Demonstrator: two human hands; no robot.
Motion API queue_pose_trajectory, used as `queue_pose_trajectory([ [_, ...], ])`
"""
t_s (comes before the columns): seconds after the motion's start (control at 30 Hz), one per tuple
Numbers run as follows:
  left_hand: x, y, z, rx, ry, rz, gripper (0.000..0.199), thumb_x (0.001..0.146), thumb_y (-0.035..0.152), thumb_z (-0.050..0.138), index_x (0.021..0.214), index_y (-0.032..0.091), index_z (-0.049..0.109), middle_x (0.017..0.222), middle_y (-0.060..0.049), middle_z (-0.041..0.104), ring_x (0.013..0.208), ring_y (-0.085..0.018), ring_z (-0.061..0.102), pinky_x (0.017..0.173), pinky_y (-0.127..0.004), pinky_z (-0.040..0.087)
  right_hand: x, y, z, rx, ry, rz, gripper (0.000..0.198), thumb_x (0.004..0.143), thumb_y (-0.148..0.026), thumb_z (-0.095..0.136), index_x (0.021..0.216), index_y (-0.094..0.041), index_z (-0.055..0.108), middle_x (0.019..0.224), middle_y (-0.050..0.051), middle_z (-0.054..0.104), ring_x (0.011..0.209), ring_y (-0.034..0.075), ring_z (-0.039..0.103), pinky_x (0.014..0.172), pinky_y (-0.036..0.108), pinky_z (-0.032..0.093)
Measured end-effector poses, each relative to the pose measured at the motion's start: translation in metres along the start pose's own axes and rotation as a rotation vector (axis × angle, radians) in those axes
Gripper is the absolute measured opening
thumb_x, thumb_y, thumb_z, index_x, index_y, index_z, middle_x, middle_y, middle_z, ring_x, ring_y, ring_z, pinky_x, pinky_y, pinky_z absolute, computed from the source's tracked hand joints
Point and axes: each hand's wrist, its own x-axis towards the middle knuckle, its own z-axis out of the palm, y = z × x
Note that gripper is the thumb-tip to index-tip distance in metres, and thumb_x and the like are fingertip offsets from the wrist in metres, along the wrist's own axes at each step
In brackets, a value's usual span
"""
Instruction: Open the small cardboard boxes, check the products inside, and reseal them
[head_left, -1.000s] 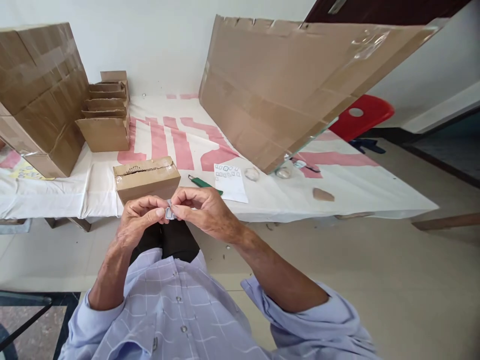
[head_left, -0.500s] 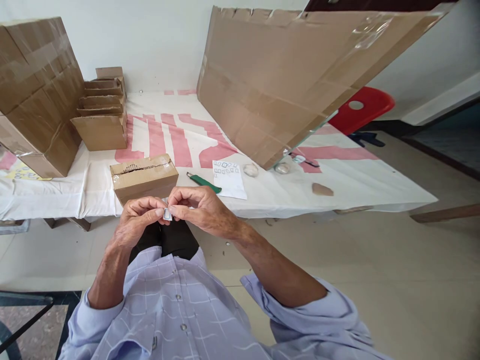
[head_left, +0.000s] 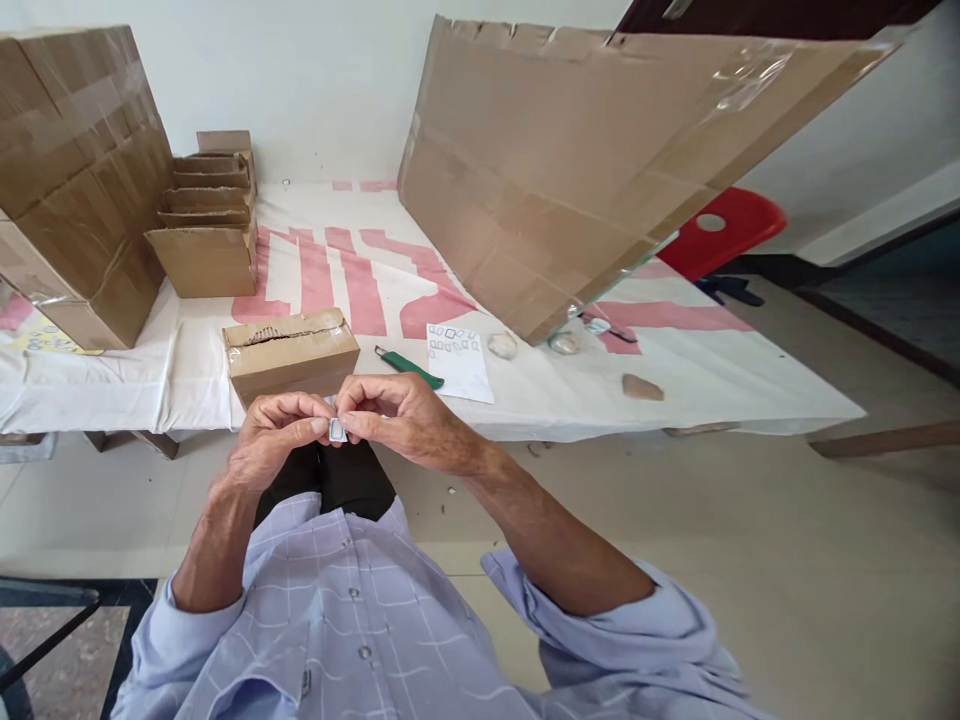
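Between my two hands is a small white label (head_left: 337, 431) with a dark rounded outline on it. My left hand (head_left: 281, 435) pinches its left side with thumb and forefinger. The thumb and fingertips of my right hand (head_left: 394, 420) close on its right side. Both hands are in front of the table's near edge, above my lap. Just behind them is a closed cardboard box (head_left: 292, 355) with a torn slit along its top. A green utility knife (head_left: 409, 367) and a white sheet (head_left: 459, 365) with several similar dark outlines lie right of the box.
Tall taped cardboard (head_left: 97, 180) stands at the left, beside several open cartons (head_left: 206, 260). A large cardboard panel (head_left: 570, 150) leans across the back right. Tape rolls (head_left: 502, 346) and a brown scrap (head_left: 643, 387) lie on the cloth-covered table (head_left: 720, 385). A red chair (head_left: 731, 235) stands beyond.
The view has shifted slightly. The label now faces the camera a little more squarely between my fingers; both hands keep nearly the same pose.
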Motion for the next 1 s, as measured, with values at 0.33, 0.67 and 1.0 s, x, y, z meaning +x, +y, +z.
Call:
queue_pose_trajectory([
  [0.33, 0.000, -0.004, -0.002, 0.063, 0.062, 0.010, 0.038, 0.078, 0.052, 0.101, 0.072, 0.019, 0.082, 0.073, -0.004, 0.072, 0.071, -0.016, 0.061, 0.073, -0.031, 0.052, -0.003, -0.005, 0.000, -0.252, 0.044, -0.167, 0.003, 0.094, -0.025, 0.076, 0.096, -0.023, 0.075, 0.094, 0.002, 0.077, 0.081, 0.015, 0.069, 0.077, 0.032, 0.060],
  [0.67, -0.001, -0.002, -0.001, 0.122, 0.057, -0.013, 0.039, 0.077, 0.052, 0.101, 0.073, 0.018, 0.084, 0.074, -0.005, 0.073, 0.072, -0.016, 0.063, 0.073, -0.030, 0.053, -0.003, 0.000, -0.003, -0.599, 0.016, -0.468, 0.012, 0.104, -0.016, 0.067, 0.096, -0.023, 0.072, 0.101, 0.007, 0.077, 0.093, 0.020, 0.073, 0.082, 0.036, 0.063],
  [1.0, -0.003, -0.001, 0.001, 0.175, 0.107, 0.007, 0.033, 0.081, 0.046, 0.096, 0.070, 0.018, 0.081, 0.073, -0.005, 0.072, 0.070, -0.016, 0.062, 0.069, -0.030, 0.052, -0.004, 0.006, 0.001, -0.892, 0.055, -0.609, 0.021, 0.108, -0.011, 0.055, 0.097, -0.024, 0.068, 0.100, 0.008, 0.075, 0.092, 0.022, 0.071, 0.082, 0.037, 0.061],
])
